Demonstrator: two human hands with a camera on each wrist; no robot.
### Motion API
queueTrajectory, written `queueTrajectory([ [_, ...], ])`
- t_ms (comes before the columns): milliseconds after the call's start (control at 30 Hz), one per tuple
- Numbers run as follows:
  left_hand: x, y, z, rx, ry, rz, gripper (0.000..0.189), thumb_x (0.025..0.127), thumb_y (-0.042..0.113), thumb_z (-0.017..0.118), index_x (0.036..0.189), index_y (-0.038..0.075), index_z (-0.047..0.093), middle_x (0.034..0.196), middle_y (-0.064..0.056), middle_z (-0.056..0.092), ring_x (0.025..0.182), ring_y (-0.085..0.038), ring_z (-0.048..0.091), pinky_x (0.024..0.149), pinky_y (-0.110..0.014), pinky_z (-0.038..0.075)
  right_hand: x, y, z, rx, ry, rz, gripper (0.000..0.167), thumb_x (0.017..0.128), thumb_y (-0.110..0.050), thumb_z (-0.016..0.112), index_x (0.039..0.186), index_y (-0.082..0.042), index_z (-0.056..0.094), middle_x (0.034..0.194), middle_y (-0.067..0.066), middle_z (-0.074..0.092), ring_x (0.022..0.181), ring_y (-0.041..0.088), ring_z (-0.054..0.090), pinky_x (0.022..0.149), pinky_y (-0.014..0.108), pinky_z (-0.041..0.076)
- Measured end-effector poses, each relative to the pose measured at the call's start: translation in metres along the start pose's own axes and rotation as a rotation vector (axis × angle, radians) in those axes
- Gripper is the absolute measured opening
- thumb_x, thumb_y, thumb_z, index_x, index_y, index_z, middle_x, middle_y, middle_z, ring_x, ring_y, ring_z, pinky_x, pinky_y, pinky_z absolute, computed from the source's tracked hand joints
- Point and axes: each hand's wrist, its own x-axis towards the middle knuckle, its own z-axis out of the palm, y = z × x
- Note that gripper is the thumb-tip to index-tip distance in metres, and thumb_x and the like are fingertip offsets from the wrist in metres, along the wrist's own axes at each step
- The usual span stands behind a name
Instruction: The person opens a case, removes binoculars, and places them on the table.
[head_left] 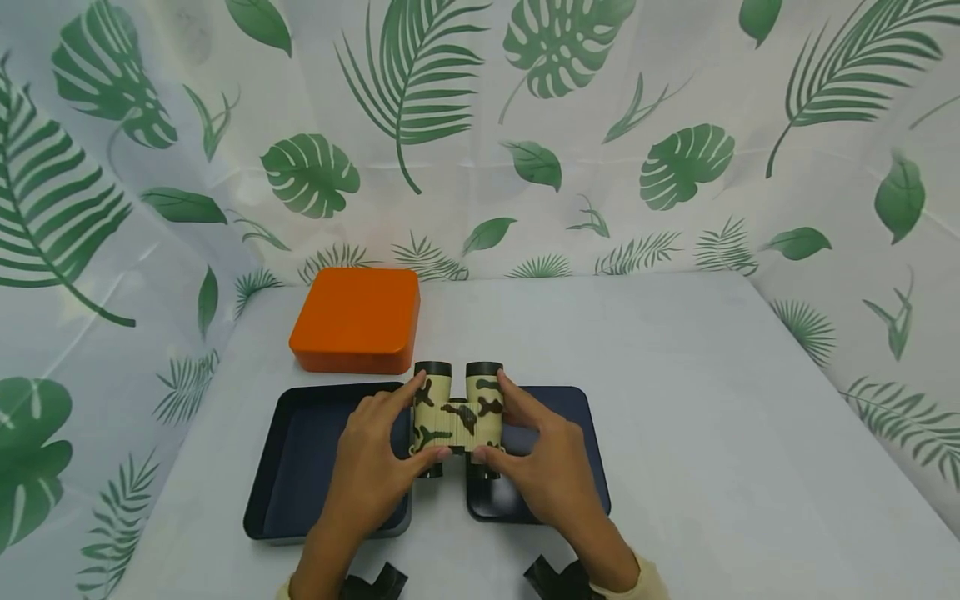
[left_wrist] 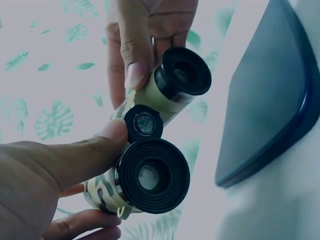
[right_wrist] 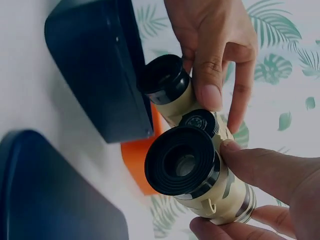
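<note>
- We note the dark open tray (head_left: 300,467) and dark lid (head_left: 570,408) under the binoculars.
- Orange box (head_left: 356,318) lies behind the binoculars.
- Left hand (head_left: 371,467) and right hand (head_left: 543,462) fingers curl round the camouflage binoculars (head_left: 457,412); no readable writing.

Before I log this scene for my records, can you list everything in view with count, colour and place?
binoculars: one, cream with dark camouflage patches and black eyecups, held up over the two trays
open tray: one, dark navy, front left on the table
flat tray: one, dark navy, right of the open tray
orange box: one, orange, behind the open tray
table: one, white
backdrop: one, white with green leaves, around the table
left hand: one, grips the binoculars' left barrel
right hand: one, grips the right barrel
</note>
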Motion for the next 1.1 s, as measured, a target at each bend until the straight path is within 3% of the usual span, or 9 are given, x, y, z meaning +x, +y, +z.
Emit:
queueTrajectory([
  [567, 0.007, 0.024, 0.039, -0.06, -0.017, 0.04, 0.097, 0.072, 0.041, 0.097, 0.157, 0.025, 0.054, 0.127, -0.004, 0.073, 0.117, -0.024, 0.064, 0.105, -0.05, 0.052, -0.007, 0.027, -0.034, -0.018, -0.009, 0.09, 0.096, 0.078, -0.023, 0.097, 0.159, -0.04, 0.047, 0.14, 0.0, 0.072, 0.123, 0.024, 0.072, 0.111, 0.065, 0.048],
  [900, 0.008, 0.034, 0.068, -0.055, -0.026, 0.062, 0.095, 0.074, 0.048, 0.095, 0.157, 0.025, 0.054, 0.117, -0.003, 0.073, 0.106, -0.02, 0.063, 0.097, -0.044, 0.052, -0.012, 0.045, -0.052, -0.073, -0.009, 0.141, 0.097, 0.08, -0.025, 0.095, 0.16, -0.043, 0.044, 0.14, 0.003, 0.072, 0.128, 0.03, 0.07, 0.115, 0.075, 0.036],
  [1100, 0.008, 0.041, 0.081, -0.101, -0.027, 0.069, 0.095, 0.074, 0.047, 0.095, 0.157, 0.023, 0.054, 0.126, -0.003, 0.073, 0.111, -0.021, 0.063, 0.101, -0.046, 0.05, -0.014, 0.053, -0.062, -0.073, -0.001, 0.155, 0.097, 0.079, -0.025, 0.096, 0.161, -0.041, 0.045, 0.146, 0.006, 0.068, 0.128, 0.032, 0.07, 0.114, 0.076, 0.037],
])
